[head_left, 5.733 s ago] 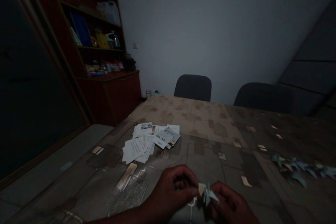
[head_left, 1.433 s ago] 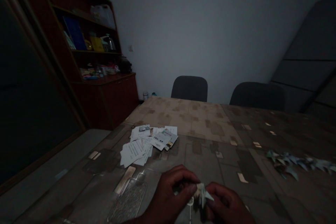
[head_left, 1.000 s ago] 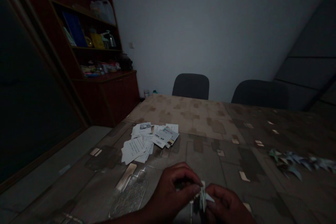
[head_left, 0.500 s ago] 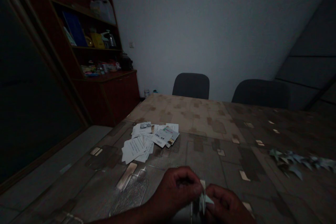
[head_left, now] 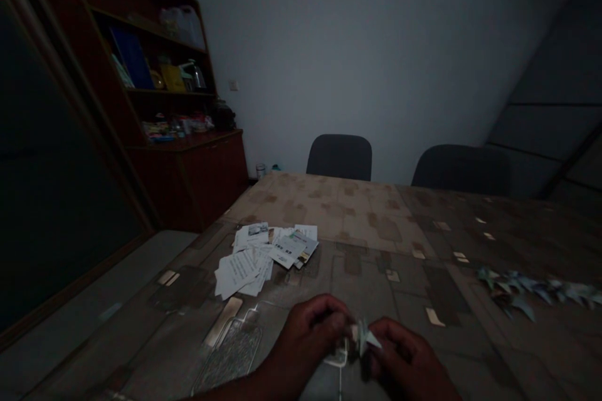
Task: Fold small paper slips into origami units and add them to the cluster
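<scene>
A person's left hand [head_left: 310, 332] and right hand [head_left: 404, 357] meet low over the near end of a patterned table [head_left: 367, 250]. Each grip is narrowed to a pinch on one folded paper piece [head_left: 363, 337]. The piece sits between the two grips, its pale points sticking up and out to the right, and seems to be held just clear of the table. Judging by the points already formed, the folding looks well advanced, with the fingertips pressing or adjusting a crease. A further fold would call for a steady hold on one side and a light, exact pinch on the other, since the paper is small and the room is dim.

Just left of the grips lies a clear flat case [head_left: 230, 357]. Beyond it, up and to the left, is a loose heap of printed paper slips [head_left: 263, 254]. Well to the right of the grips, a row of finished paper figures [head_left: 531, 291] trails towards the table's edge. Past the far end of the table stand two dark chairs [head_left: 338, 156], apart from each other. A red-brown cabinet [head_left: 188, 163] with cluttered shelves stands far to the left, against a plain wall.
</scene>
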`<action>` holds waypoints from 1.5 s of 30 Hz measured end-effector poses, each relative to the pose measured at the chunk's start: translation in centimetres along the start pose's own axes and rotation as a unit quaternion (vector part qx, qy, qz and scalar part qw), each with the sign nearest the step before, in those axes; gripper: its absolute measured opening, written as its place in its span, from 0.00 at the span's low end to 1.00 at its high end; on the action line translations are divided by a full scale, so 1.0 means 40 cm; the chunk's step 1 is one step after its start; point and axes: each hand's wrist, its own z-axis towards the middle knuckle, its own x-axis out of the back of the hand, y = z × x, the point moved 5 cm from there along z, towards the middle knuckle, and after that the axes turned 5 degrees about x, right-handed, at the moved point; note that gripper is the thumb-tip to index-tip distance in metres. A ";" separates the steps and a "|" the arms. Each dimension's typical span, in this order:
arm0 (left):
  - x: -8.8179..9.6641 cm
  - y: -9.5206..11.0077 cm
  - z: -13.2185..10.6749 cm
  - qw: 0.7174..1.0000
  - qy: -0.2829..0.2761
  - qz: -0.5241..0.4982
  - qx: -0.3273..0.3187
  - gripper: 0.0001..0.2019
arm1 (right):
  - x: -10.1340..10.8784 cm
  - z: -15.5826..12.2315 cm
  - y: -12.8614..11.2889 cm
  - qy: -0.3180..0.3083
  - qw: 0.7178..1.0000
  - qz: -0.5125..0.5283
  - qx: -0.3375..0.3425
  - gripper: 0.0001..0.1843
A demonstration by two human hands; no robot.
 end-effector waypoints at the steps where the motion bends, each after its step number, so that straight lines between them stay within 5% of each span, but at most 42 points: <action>1: 0.002 0.000 -0.001 1.000 0.004 0.014 -0.009 0.09 | 0.007 0.002 -0.003 0.013 1.000 -0.007 0.011 0.26; 8: -0.004 0.007 -0.003 0.992 0.029 0.106 -0.058 0.04 | 0.023 0.002 -0.005 0.022 0.990 -0.098 0.096 0.20; 19: -0.008 0.019 0.002 0.971 0.047 0.175 -0.158 0.02 | 0.023 0.005 -0.044 -0.012 0.938 -0.267 0.222 0.13; 29: -0.013 0.018 -0.002 0.945 0.079 0.264 -0.176 0.06 | 0.031 -0.010 -0.068 0.034 0.928 -0.286 0.238 0.09; 33: -0.016 0.012 -0.005 0.942 0.069 0.277 -0.178 0.06 | 0.014 -0.015 -0.082 -0.012 0.908 -0.307 0.286 0.07; 45: -0.018 0.012 -0.018 0.932 0.051 0.298 -0.200 0.04 | 0.000 -0.015 -0.088 -0.065 0.906 -0.319 0.273 0.09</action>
